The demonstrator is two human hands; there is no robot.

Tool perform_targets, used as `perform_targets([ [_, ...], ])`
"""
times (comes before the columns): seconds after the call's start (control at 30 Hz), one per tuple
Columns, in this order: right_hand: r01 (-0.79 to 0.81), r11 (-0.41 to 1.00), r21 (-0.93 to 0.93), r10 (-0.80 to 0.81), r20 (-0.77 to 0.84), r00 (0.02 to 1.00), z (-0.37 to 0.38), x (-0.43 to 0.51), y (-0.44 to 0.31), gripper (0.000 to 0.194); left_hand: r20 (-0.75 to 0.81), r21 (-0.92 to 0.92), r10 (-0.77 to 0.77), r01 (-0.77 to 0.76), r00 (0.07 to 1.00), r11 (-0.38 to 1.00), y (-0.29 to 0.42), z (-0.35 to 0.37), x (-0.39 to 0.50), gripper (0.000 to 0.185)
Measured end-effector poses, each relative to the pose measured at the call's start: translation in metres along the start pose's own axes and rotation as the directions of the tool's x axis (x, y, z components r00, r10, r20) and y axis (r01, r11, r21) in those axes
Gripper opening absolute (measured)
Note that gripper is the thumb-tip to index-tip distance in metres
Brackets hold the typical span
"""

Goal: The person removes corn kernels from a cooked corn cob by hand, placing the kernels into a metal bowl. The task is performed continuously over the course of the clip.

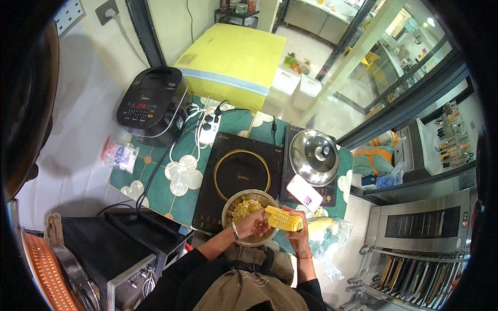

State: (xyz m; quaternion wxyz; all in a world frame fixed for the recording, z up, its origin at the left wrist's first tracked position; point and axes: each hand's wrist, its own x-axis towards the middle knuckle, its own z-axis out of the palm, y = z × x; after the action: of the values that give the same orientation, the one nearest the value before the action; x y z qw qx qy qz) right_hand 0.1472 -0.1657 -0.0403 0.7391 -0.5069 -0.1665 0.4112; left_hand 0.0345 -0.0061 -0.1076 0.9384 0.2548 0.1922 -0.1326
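Note:
My right hand (298,234) grips a yellow corn cob (284,218), which lies nearly level above the right rim of a steel bowl (272,200). At the cob's left end is my left hand (252,225), its fingers curled over the bowl; whether they pinch anything is hidden. Loose corn kernels (244,209) lie inside the bowl. The bowl stands at the front edge of a black Midea induction cooker (210,186). Just beyond my right hand, a white phone (301,190) rests partly on a second cooker (287,155).
A lidded steel pan (311,175) stands on the second cooker. To the right lies a clear plastic bag (330,237) with something yellow in it. A black rice cooker (151,105), cables and a white power strip (209,132) occupy the table's far left. An oven (424,225) stands at right.

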Motion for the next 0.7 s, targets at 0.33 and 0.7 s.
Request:
perform_targets([
  [0.33, -0.002, 0.997, 0.078, 0.003, -0.013, 1.000, -0.001, -0.002, 0.001, 0.070, 0.048, 0.212, 0.027, -0.036, 0.999, 0.976, 0.006, 0.013, -0.007, 0.035],
  [0.7, -0.082, 0.990, 0.118, 0.097, -0.135, 0.986, 0.008, 0.000, -0.004, 0.060, 0.003, 0.696, 0.206, -0.150, 0.979, 0.702, 0.005, 0.013, -0.002, 0.053],
])
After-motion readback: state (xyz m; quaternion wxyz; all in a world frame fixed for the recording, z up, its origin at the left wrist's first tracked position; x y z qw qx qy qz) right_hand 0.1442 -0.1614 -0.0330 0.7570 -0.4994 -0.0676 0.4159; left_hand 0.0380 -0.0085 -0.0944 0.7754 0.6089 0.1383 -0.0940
